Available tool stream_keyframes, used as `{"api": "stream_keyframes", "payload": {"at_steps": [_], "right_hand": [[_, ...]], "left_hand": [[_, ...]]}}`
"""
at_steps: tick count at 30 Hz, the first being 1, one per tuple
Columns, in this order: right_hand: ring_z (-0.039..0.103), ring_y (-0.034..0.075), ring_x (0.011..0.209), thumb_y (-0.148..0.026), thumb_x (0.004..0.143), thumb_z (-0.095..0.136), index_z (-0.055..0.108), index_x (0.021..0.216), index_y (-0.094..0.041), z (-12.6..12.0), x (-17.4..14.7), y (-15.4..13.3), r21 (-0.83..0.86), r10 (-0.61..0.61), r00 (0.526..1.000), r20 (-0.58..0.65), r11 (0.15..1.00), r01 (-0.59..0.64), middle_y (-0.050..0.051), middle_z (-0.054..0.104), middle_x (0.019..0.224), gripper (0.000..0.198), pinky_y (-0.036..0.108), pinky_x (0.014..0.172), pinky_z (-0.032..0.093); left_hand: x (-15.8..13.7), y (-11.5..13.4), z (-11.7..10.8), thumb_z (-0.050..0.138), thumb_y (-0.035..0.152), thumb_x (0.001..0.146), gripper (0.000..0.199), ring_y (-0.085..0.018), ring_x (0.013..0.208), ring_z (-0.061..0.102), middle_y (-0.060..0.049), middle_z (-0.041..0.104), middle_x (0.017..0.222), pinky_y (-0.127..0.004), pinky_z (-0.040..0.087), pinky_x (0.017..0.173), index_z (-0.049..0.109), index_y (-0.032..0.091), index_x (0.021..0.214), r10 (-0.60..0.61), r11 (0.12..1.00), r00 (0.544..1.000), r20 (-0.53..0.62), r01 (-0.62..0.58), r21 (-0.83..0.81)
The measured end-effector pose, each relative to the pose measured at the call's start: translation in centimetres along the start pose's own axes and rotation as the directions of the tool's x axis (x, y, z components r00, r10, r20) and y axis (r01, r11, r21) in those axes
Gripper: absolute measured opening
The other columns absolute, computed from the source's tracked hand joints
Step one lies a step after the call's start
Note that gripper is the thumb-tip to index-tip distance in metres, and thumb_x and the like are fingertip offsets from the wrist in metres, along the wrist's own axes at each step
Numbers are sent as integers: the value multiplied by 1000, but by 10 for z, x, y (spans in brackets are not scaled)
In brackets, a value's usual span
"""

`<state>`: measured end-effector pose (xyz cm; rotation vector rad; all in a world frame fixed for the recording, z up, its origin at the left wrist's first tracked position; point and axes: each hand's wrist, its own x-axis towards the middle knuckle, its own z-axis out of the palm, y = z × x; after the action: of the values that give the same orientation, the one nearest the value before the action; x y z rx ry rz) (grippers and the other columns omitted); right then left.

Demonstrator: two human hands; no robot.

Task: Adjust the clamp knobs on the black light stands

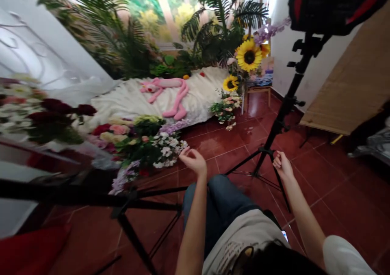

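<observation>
My left hand (195,161) is raised in front of my knees, fingers loosely bent with a gap between thumb and fingers. Its fingertips reach the edge of some white flowers (167,149) in a mixed bouquet; whether they touch cannot be told. Nothing shows in this hand. My right hand (283,166) is lifted at the other side, its fingers curled in, beside the leg of a black light stand (268,141). I see no object in it. Roses (118,129) and lilac blooms (126,175) make up the rest of the bouquet.
A pink plush toy (170,88) lies on a draped white cloth (122,100). Sunflowers (249,55) and palm fronds (224,7) stand behind. A black tripod (128,202) crosses the left foreground. Brown panel (344,76) leans at right, over red floor tiles (304,177).
</observation>
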<state>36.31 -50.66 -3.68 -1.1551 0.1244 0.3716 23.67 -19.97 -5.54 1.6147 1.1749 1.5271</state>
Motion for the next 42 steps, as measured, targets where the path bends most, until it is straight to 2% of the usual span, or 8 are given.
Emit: {"api": "stream_keyframes", "payload": {"at_steps": [3, 6, 10, 13, 18, 31, 38, 42], "right_hand": [[17, 4, 34, -37, 68, 65, 39, 61, -22, -2, -5, -15, 64, 5, 998, 63, 998, -9, -12, 25, 37, 30, 20, 38, 19], [15, 5, 35, -34, 74, 63, 38, 61, -22, -4, -8, -28, 143, 20, 995, 98, 989, -34, -12, 22, 38, 31, 21, 38, 19], [17, 6, 36, -33, 83, 59, 34, 62, -22, -2, -5, -49, 309, 91, 965, 245, 936, -167, -11, 20, 40, 35, 20, 41, 26], [27, 6, 38, -34, 90, 56, 43, 72, -21, 5, 3, -69, 461, 142, 886, 441, 812, -359, -11, 29, 43, 26, 18, 44, 33], [35, 6, 40, -43, 99, 44, 51, 88, -19, 23, 23, -96, 544, 121, 803, 583, 676, -497, -10, 38, 47, 27, 17, 43, 34], [34, 7, 37, -16, 99, 39, 36, 69, -22, 21, 53, -93, 633, -39, 832, 553, 670, -389, -11, 37, 43, 31, 17, 42, 32], [43, 8, 44, -16, 99, 34, 33, 66, -23, 8, 68, -97, 580, -8, 635, 772, 415, -701, -6, 48, 51, 33, 18, 44, 41], [44, 7, 44, -15, 97, 37, 34, 67, -23, 6, 72, -96, 557, 32, 633, 773, 445, -702, -6, 51, 52, 31, 15, 41, 40]], "left_hand": [[-32, 52, 61, 46, 29, 90, 15, -13, 92, 65, -8, 62, 104, -27, 51, 88, 45, 20, 101, 47, 976, 922, 383, 40, -215], [-58, 114, 111, 48, 35, 91, 22, -12, 90, 67, -9, 65, 102, -26, 52, 85, 47, 19, 106, 129, 899, 716, 686, 208, -386], [-95, 184, 155, 63, 45, 83, 44, -16, 108, 63, -11, 65, 114, -31, 48, 97, 50, 19, 116, 395, 774, 459, 796, 300, -557], [-123, 216, 172, 71, 52, 74, 62, -20, 112, 61, -11, 63, 120, -34, 46, 97, 49, 20, 123, 452, 747, 375, 809, 336, -574], [-149, 229, 189, 64, 62, 76, 50, -13, 73, 60, -3, 64, 81, -26, 46, 72, 58, 18, 97, 314, 830, 389, 866, 331, -450], [-158, 223, 201, 50, 74, 78, 55, -8, 53, 49, 3, 54, 59, -22, 38, 59, 52, 19, 72, 287, 794, 455, 843, 380, -475], [-158, 222, 202, 50, 75, 77, 56, -9, 54, 49, 3, 54, 60, -22, 39, 59, 52, 19, 73, 296, 776, 440, 848, 406, -482], [-157, 222, 200, 50, 74, 77, 55, -8, 54, 49, 3, 54, 61, -22, 38, 59, 52, 19, 73, 291, 777, 426, 857, 418, -472]]}}
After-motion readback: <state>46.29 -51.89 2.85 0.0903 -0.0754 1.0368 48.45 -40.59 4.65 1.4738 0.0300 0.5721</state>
